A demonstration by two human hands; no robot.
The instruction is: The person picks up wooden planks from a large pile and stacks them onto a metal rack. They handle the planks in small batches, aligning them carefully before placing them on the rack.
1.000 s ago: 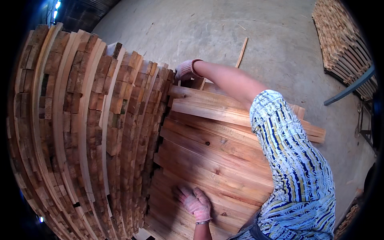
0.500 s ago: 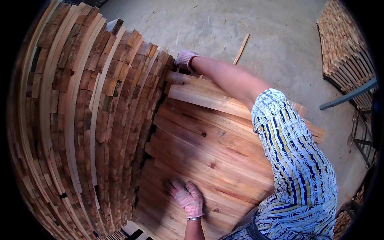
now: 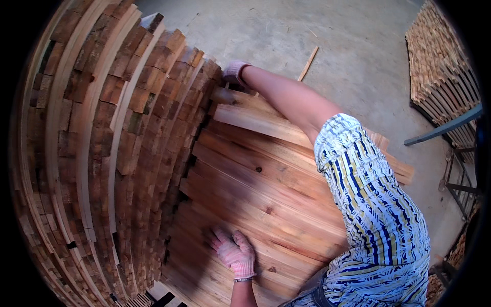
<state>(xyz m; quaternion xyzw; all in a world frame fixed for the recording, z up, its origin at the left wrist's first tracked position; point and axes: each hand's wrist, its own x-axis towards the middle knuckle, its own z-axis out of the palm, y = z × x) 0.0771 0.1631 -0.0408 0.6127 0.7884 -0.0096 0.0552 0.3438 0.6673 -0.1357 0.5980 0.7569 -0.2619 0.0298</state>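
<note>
My left hand [image 3: 235, 251], in a pink-and-white knit glove, lies palm down with fingers spread on a layer of wooden boards [image 3: 286, 220]. Its thumb is apart from the other fingers. My right arm stretches across the far side of the boards. At the far left corner, beside the end of a tall timber stack [image 3: 148, 128], is my gloved right hand [image 3: 236, 72]. Its fingers are bent down out of sight, so what they touch or hold is hidden. A loose pale board [image 3: 261, 125] lies on top of the layer beneath my right forearm.
The tall stack, with its board ends facing me, runs along the whole left side. A thin wooden strip [image 3: 308, 63] lies on the concrete floor [image 3: 266, 30] beyond. Another timber stack [image 3: 437, 56] and a grey metal bar [image 3: 445, 125] stand at the right.
The view has shifted slightly. Both hands keep nearly the same places, the left flat on the boards and the right at the far corner.
</note>
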